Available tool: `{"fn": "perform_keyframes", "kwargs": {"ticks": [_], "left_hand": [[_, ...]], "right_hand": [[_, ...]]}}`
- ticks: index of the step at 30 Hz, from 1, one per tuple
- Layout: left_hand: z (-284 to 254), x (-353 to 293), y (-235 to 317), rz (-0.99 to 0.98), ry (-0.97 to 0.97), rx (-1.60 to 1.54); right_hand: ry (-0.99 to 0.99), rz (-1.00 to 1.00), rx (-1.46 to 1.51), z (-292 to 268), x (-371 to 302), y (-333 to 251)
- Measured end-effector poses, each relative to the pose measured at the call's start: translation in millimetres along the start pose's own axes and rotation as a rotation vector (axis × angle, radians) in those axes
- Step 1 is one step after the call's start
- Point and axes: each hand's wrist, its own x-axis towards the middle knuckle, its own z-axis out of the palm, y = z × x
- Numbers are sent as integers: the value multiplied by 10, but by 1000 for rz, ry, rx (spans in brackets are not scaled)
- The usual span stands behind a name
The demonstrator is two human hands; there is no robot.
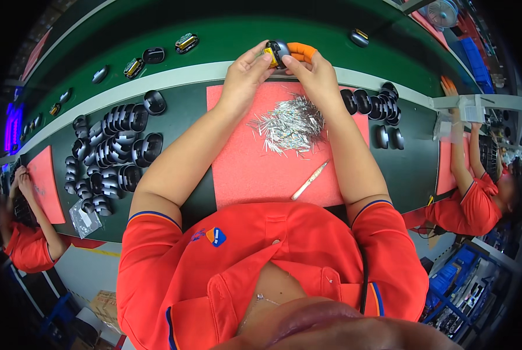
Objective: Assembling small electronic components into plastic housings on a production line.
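Note:
Above the far edge of a pink foam mat, both my hands hold a small rounded grey-black case, like an earbud charging case, with a yellow part showing inside. My left hand is closed on its left side, fingertips by the yellow part. Gripping its right side is my right hand, with orange covers on some fingers. Below the hands, a heap of thin silvery metal pins lies on the mat. A slim pale pen-like tool rests nearer to me.
Black case shells crowd the bench on the left, and more shells sit on the right. Beyond a pale rail, a green belt carries several spaced cases. Other people work at both sides; a clear bag lies front left.

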Motion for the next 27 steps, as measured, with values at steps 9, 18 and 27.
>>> {"fn": "perform_keyframes", "kwargs": {"ticks": [9,18,27], "left_hand": [[-14,71,-50,48,55,-148],[-186,188,46,-70,1,-515],[-119,75,58,-2,-93,-141]], "right_hand": [[98,-142,-400,-117,-48,-23],[-168,-345,-992,-5,-187,-201],[-114,-32,-358,-224,-24,-87]]}}
